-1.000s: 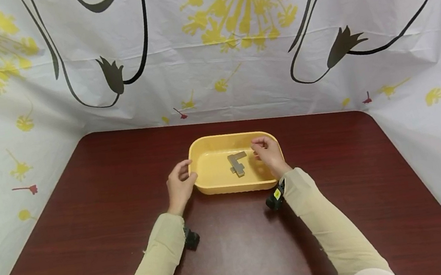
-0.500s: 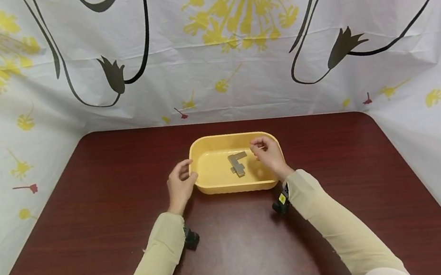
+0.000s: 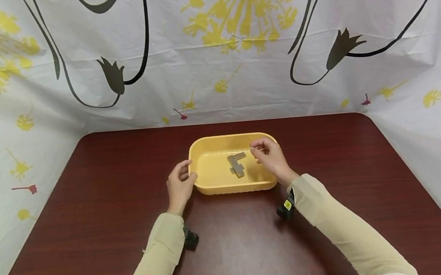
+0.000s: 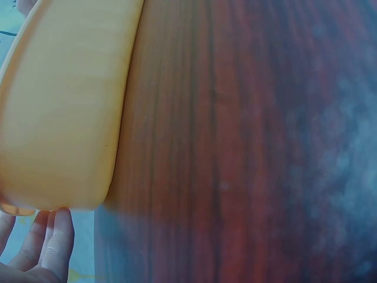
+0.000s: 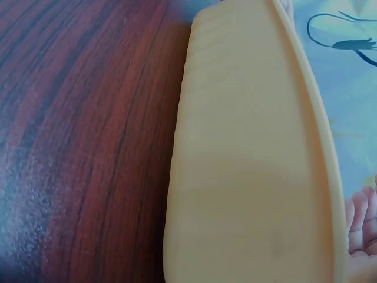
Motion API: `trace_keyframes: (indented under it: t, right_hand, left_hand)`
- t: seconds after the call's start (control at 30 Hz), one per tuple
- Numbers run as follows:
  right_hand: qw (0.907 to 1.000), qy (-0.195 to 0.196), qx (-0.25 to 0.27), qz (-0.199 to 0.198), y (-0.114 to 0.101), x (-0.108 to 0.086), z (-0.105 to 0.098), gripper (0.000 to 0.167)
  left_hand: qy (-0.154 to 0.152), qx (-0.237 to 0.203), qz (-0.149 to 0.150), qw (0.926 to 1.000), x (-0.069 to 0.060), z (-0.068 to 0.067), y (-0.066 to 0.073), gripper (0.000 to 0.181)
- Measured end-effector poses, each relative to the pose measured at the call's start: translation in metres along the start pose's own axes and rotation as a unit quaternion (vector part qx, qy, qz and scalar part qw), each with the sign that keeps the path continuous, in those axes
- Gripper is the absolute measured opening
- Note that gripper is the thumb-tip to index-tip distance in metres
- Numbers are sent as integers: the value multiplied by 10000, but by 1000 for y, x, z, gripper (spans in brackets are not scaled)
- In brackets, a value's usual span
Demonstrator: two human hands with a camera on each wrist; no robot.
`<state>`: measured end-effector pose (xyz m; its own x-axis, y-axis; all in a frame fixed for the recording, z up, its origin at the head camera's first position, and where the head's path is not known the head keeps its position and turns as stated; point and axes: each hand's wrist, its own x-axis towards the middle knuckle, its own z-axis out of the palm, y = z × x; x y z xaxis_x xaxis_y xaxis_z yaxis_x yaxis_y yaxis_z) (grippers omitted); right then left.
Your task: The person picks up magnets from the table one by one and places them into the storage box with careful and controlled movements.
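A yellow plastic tray [image 3: 216, 189] stands on the dark red table. Inside lie several flat brownish-grey bars [image 3: 235, 166], overlapping in an angular shape near the middle. My left hand [image 3: 180, 184] is at the tray's left end, its fingertips against the outer wall; in the left wrist view those fingers [image 4: 59, 242] look fairly straight. Over the tray's right part is my right hand [image 3: 271, 158], apart from the bars, with bent fingers and the thumb near the index fingertip. Whether something small sits between them is unclear. In the right wrist view its fingers [image 5: 362, 218] show beyond the rim.
A white cloth [image 3: 191, 65] with yellow and dark flower prints hangs behind and beside the table [image 3: 238, 250]. Each wrist carries a small black camera, the left [image 3: 191, 239] and the right [image 3: 285, 209].
My right wrist and forearm have swung slightly to the right and toward me, while the right fingers stay over the tray. The left hand, tray and bars look unmoved.
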<state>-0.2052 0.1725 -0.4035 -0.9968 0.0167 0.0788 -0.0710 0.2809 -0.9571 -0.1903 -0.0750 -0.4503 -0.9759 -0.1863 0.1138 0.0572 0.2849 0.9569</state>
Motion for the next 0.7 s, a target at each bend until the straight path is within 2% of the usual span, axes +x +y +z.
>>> trace_keyframes:
  t: [0.13, 0.23, 0.5, 0.7]
  right_hand:
    - [10000, -16, 97, -15, -10, -7, -1, 22]
    - [9998, 4, -3, -213, -16, -12, -1, 21]
    - [9988, 20, -148, -472, 1, -11, -2, 19]
    - [9983, 49, -102, -570, 2, -15, -1, 18]
  left_hand:
    - [7, 5, 6, 10000, 0, 0, 0, 36]
    - [6, -8, -9, 10000, 0, 0, 0, 36]
    - [-1, -30, 8, 10000, 0, 0, 0, 36]
    - [-4, 1, -1, 10000, 0, 0, -1, 36]
